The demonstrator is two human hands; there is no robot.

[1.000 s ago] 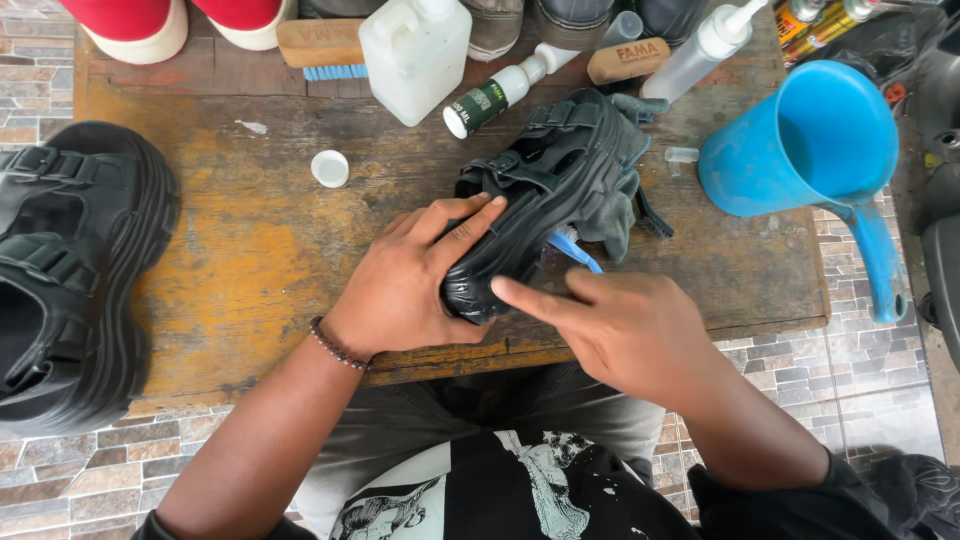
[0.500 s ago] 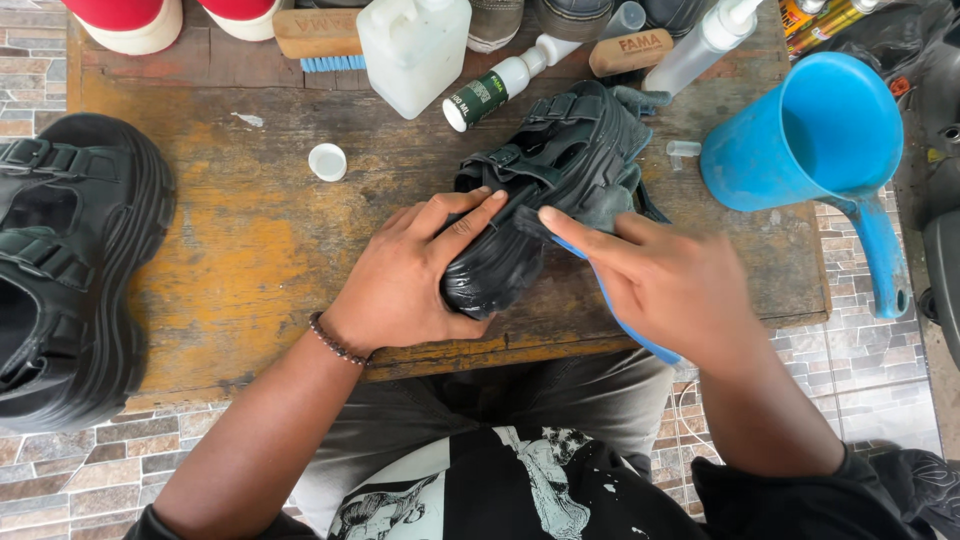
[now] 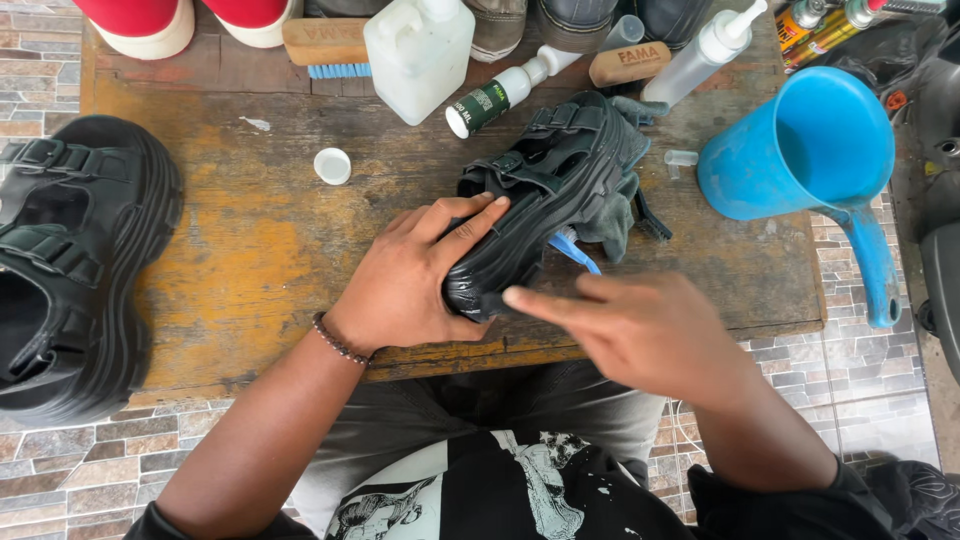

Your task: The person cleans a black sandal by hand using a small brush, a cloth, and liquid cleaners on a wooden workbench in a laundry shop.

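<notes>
My left hand [image 3: 410, 280] clamps the chunky black sandal [image 3: 545, 200] at its stiff, probably grippy sole; right hand [image 3: 640, 330] pinches a blue brush [image 3: 575, 250].

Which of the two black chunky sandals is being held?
The black sandal at the table's middle, tipped on its side: the left hand grips its toe. The other sandal lies untouched at the left edge.

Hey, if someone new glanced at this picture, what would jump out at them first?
Centre frame, the left hand grips a chunky black sandal tilted on a worn wooden table, while the blurred right hand works at its sole. A bright blue jug lies at the right, and the matching sandal sits at the left edge.
</notes>
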